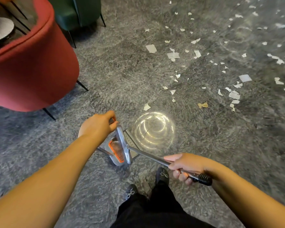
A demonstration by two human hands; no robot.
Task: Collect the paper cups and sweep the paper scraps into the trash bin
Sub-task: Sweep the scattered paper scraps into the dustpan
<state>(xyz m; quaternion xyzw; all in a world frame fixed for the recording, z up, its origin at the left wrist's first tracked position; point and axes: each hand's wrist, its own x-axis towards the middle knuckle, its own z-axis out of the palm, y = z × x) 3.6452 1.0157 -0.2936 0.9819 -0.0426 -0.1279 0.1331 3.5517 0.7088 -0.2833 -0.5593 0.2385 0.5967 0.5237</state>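
Head view: left hand (97,125) curls round top of grey dustpan handle (122,142), frame centre; orange comb teeth (116,151) inside dustpan. Right hand (185,167) clamped on metal broom pole (148,155), lower right of centre, black grip end (204,178) sticking out. Paper scraps (196,53) scattered over grey floor (122,71), upper right. Red armchair (31,63) upper left, green chair (79,12) behind it.

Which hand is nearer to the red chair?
Left. The left hand is just right of the red chair, gripping the dustpan; the right hand holds a pole far off.
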